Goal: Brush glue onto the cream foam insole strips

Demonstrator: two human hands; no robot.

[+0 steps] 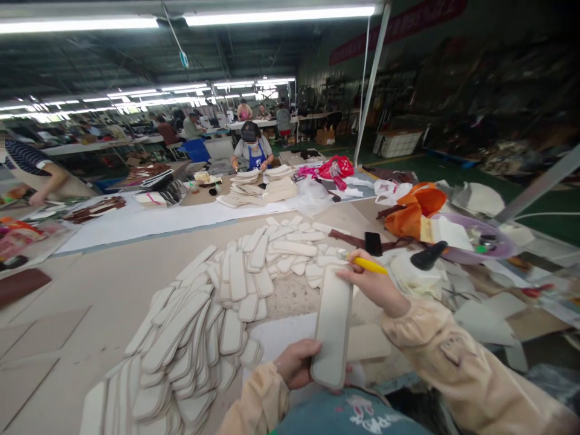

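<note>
My left hand (299, 364) grips the lower end of a long off-white panel (333, 329) with rounded corners, thumb on its face. The panel is held up, tilted slightly, above the work surface. At its top edge, my right hand (369, 281) touches the panel with its fingertips. That same hand is closed round a brush with a yellow handle (370, 264), its pale tip pointing left. Left of my hands, many similar panels lie in a large overlapping heap (181, 338). Another pale piece (368, 342) lies flat behind the held panel.
A black phone (373, 243) lies beyond my right hand. On the right are a white container with a black nozzle (428, 257), a purple basin (501, 248) and orange cloth (414, 208). Across the table a co-worker in a blue apron (258, 158) sits behind stacked panels. Another person's arm (49, 181) shows at left.
</note>
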